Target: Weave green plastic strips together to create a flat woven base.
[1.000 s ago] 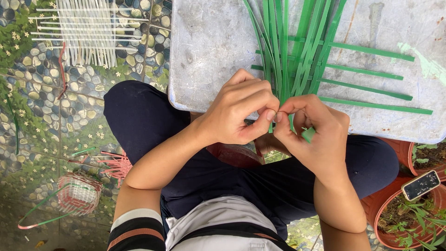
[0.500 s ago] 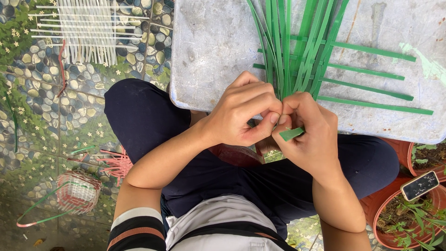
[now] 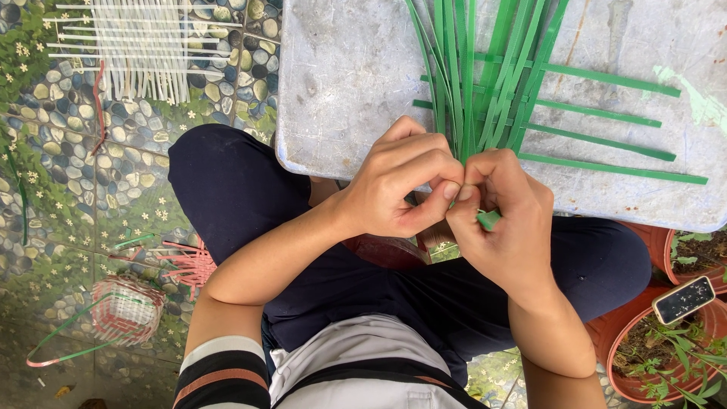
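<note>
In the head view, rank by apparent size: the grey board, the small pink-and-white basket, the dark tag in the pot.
1. grey board, largest by far.
2. pink-and-white basket.
3. dark tag, smallest, though differing distances from the camera make true sizes unsure.

Two hands, one table, strips in bundles

Two hands [image 3: 409,185] [image 3: 503,220] meet at one bundle of green strips [image 3: 485,83], too many and too overlapped to count; four green strips [image 3: 606,79] run sideways across one grey table [image 3: 341,83]. One small woven basket [image 3: 125,307], one white woven mat [image 3: 144,49] and two plant pots [image 3: 666,356] sit around.
</note>
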